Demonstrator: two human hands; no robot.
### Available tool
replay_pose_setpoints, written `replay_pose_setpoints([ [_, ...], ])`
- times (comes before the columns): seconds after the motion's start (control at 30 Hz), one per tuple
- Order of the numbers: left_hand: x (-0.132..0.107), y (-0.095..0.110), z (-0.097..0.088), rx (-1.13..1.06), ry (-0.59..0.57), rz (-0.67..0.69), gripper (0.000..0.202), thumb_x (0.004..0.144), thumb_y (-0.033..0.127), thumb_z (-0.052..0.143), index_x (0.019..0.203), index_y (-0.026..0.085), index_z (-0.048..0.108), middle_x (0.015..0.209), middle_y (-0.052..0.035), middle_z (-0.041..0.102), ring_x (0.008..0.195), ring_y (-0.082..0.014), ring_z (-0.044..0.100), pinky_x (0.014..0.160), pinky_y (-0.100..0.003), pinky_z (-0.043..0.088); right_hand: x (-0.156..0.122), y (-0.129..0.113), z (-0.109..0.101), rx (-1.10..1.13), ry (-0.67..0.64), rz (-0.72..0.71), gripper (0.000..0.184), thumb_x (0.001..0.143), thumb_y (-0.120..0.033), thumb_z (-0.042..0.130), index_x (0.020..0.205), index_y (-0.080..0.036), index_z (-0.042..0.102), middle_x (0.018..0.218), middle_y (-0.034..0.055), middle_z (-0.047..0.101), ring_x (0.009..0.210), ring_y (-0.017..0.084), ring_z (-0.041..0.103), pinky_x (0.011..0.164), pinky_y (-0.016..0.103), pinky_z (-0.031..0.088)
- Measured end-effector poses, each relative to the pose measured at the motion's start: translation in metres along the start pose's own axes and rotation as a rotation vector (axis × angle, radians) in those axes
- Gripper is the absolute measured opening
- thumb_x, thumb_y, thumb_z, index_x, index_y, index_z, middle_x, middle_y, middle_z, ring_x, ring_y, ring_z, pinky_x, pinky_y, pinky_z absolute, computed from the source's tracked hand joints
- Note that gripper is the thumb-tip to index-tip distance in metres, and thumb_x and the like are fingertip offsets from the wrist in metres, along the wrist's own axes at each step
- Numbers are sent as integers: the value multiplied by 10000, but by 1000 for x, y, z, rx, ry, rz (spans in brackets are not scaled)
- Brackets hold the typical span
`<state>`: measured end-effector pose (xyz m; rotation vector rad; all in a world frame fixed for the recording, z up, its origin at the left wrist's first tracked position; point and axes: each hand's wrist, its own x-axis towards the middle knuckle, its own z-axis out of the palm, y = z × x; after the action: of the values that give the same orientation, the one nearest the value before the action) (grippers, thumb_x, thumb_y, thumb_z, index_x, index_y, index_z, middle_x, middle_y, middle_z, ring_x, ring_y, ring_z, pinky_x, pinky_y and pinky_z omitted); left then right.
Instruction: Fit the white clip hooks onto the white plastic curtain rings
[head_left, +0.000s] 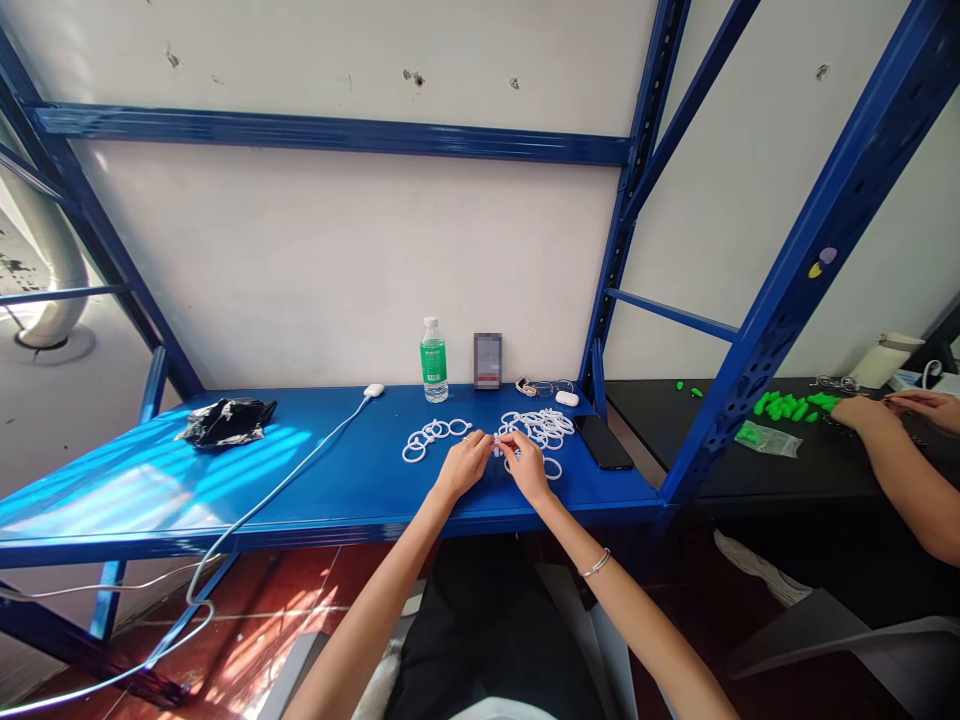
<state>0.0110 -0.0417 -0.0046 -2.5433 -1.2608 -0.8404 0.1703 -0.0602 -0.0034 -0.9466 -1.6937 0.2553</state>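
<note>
My left hand (465, 464) and my right hand (523, 464) meet over the front of the blue table, both closed with fingertips pinched together. Between them shows a small white plastic piece (496, 446); its full shape is hidden by my fingers. Beside my left hand lies a short row of white rings (435, 432), seemingly linked. Just behind and to the right of my right hand is a heap of white rings (546, 427). One white ring (553, 468) lies close to the right hand, apart from the heap's middle.
A water bottle (433, 362) and a propped-up phone (487, 361) stand at the back. Right of the heap lie a black phone (603, 442) and a white case (567, 398). A white cable (285, 482) crosses the left side, near black plastic (229, 422). Another person's hands (874, 412) work among green pieces.
</note>
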Motion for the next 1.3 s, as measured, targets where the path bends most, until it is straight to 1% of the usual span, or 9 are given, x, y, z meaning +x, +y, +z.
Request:
replay_pose_setpoints([
  [0.4,-1,-1,0,-7,0,-7,314,1015,295,271,1082,208,566,985,-68,602,843,-172,620,681,-251,490,0,2,1,50,-5,18,264,945,-427,494,957,-205,636,888,78,709,793,209,687,722,330,573],
  [0.6,-1,-1,1,-16,10,-10,318,1015,296,271,1069,212,573,973,-64,601,818,-163,618,659,-241,482,-1,2,1,37,-2,24,242,942,-408,502,906,-205,629,860,75,702,770,213,678,697,338,561],
  [0.77,-1,-1,1,-20,15,0,298,1015,292,289,1067,214,571,969,-61,603,861,-166,613,683,-241,483,-1,2,2,23,0,22,237,949,-402,480,878,-214,606,847,65,690,763,210,668,689,331,551],
  [1.0,0,0,0,-28,9,-1,307,1017,297,280,1067,212,571,974,-64,605,862,-169,617,659,-237,477,-1,3,2,9,-6,20,221,949,-384,473,851,-218,580,818,58,678,747,209,662,677,324,536],
  [1.17,0,1,-1,-39,7,-23,303,1013,326,291,1070,208,565,971,-64,606,860,-174,628,674,-246,492,-1,4,3,1,10,16,190,944,-351,474,847,-216,566,815,59,675,744,207,659,683,329,537],
  [1.3,-1,3,-3,-61,3,-10,302,1009,358,302,1098,207,548,996,-62,601,916,-180,622,729,-260,506,-1,4,2,1,21,11,177,939,-338,478,840,-215,558,823,57,674,746,203,656,685,323,539],
])
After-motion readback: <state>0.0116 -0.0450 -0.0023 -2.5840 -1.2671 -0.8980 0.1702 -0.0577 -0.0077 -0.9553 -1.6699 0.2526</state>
